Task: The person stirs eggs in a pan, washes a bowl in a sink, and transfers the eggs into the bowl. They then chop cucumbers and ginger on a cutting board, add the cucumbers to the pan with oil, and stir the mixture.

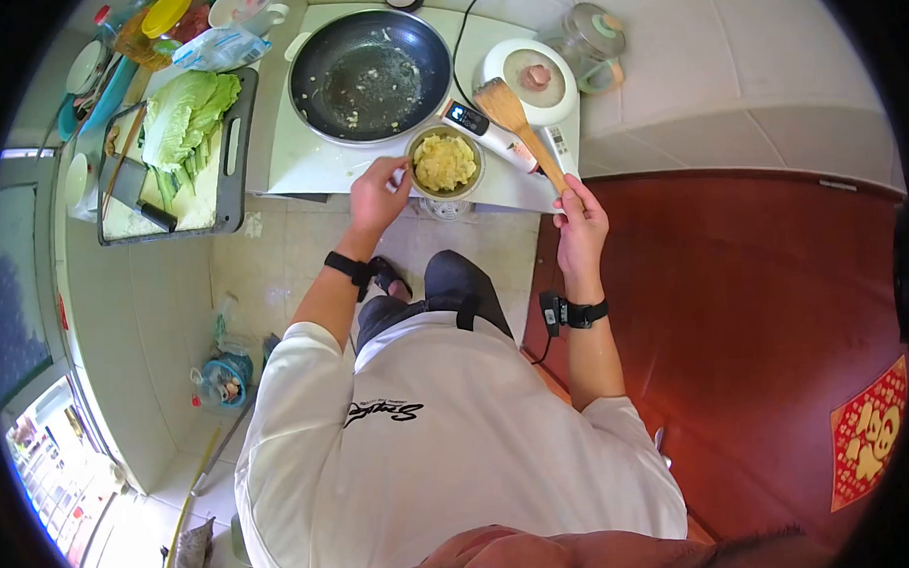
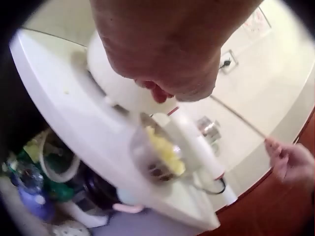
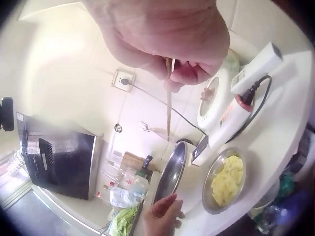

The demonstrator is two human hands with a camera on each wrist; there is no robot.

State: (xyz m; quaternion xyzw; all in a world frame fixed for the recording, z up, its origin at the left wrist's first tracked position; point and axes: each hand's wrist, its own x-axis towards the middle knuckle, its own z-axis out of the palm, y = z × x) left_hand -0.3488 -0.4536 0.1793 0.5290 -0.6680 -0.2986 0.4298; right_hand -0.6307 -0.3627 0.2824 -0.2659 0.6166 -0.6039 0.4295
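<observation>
My right hand (image 1: pixel 582 224) grips the handle of a wooden spatula (image 1: pixel 503 104), its flat blade raised toward the wall. A metal bowl (image 3: pixel 208 199) of yellow, mashed-looking food (image 1: pixel 444 164) stands near the counter's front edge. Beside its left rim is my left hand (image 1: pixel 379 194), fingers loosely curled; in the right wrist view a gap separates this hand from the bowl. Behind the bowl sits a dark frying pan (image 1: pixel 370 77) with an oily bottom and small bits in it. A white handle with a lit display (image 1: pixel 484 131) extends from the pan's right side.
To the left, a cutting board (image 1: pixel 233 192) holds leafy cabbage (image 1: pixel 183 118) and a knife (image 1: pixel 141 200). A round white lidded pot (image 1: pixel 530 81) and a glass jug (image 1: pixel 594 41) stand at the back right. A black cord (image 1: pixel 458 48) runs behind the pan. Bottles crowd the back left.
</observation>
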